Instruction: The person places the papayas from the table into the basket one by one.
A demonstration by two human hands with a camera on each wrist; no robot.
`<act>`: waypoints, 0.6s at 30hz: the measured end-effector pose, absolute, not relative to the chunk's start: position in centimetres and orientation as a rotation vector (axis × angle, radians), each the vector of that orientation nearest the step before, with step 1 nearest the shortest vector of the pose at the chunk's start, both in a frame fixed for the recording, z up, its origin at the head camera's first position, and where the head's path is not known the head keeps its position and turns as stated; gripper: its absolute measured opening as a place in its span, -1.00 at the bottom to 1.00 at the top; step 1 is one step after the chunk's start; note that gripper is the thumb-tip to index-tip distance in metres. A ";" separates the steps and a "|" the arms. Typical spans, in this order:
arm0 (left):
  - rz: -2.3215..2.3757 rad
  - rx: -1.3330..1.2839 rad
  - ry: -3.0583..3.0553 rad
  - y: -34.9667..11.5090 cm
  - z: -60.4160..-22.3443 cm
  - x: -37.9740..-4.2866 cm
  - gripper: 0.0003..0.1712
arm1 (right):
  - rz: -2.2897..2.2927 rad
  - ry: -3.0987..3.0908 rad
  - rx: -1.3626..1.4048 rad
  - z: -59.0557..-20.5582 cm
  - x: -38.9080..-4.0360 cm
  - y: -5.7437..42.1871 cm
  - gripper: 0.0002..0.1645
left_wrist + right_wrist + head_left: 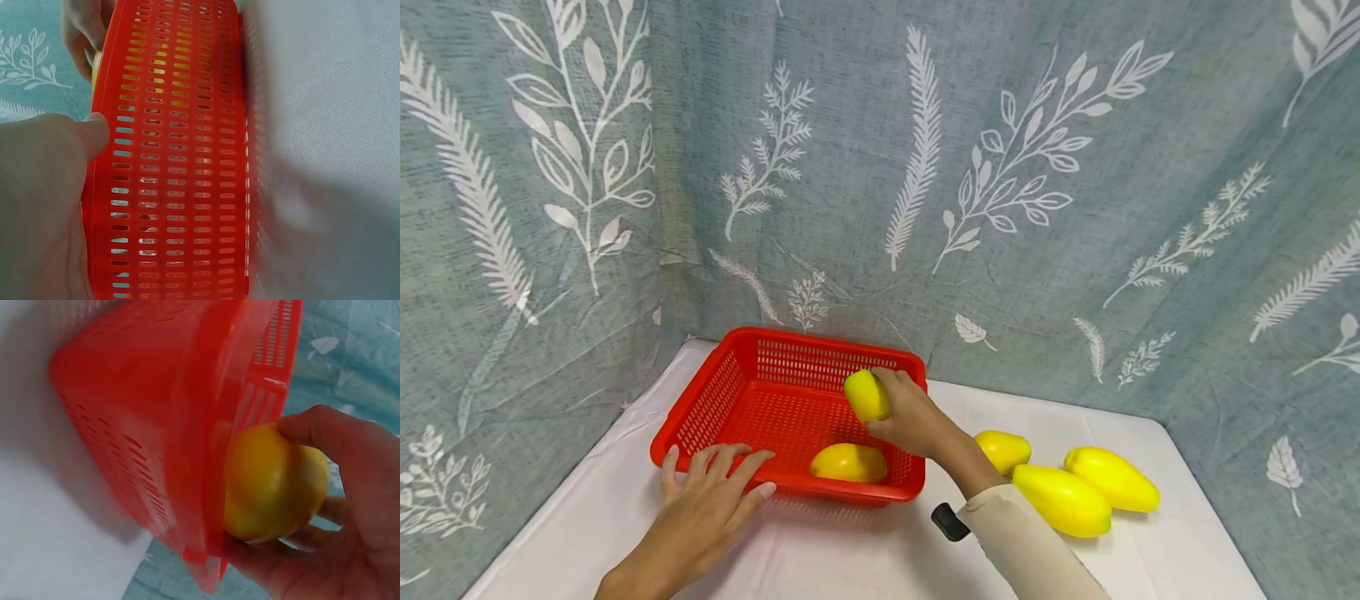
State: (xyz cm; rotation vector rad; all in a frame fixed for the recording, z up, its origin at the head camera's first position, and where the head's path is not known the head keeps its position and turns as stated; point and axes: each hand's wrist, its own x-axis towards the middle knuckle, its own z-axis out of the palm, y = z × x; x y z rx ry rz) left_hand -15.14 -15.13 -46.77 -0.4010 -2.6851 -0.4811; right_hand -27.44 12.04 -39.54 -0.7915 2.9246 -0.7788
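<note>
right fingers (253,557) grip a probable mango (269,487)

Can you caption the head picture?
Right hand holds a yellow fruit at the red basket; left hand touches its rim.

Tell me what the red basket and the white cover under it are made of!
Red basket: likely molded plastic, semi-glossy; its smooth surface has a soft sheen. White cover: probably woven fabric, matte; a fine weave shows, though the fiber can't be told.

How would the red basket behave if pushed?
The basket is probably light for its size, its walls being slotted. It looks fairly stiff, its rim unbent under the left hand. Wide and low, it would likely slide, not tip.
</note>
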 end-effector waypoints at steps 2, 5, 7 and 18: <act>-0.481 -0.394 -2.693 -15.1 -46.8 -15.1 -0.47 | -0.749 2.902 -0.772 -39.8 -27.6 11.7 -0.10; -0.479 -0.387 -2.714 -15.1 -46.8 -15.1 -0.45 | -0.690 2.899 -0.732 -40.3 -27.8 11.4 -0.08; -0.477 -0.386 -2.719 -15.1 -46.9 -15.1 -0.45 | -0.660 2.907 -0.721 -40.7 -27.9 11.4 -0.08; -0.476 -0.380 -2.703 -15.0 -46.7 -15.1 -0.49 | -0.493 2.900 -0.710 -41.8 -28.4 10.1 -0.06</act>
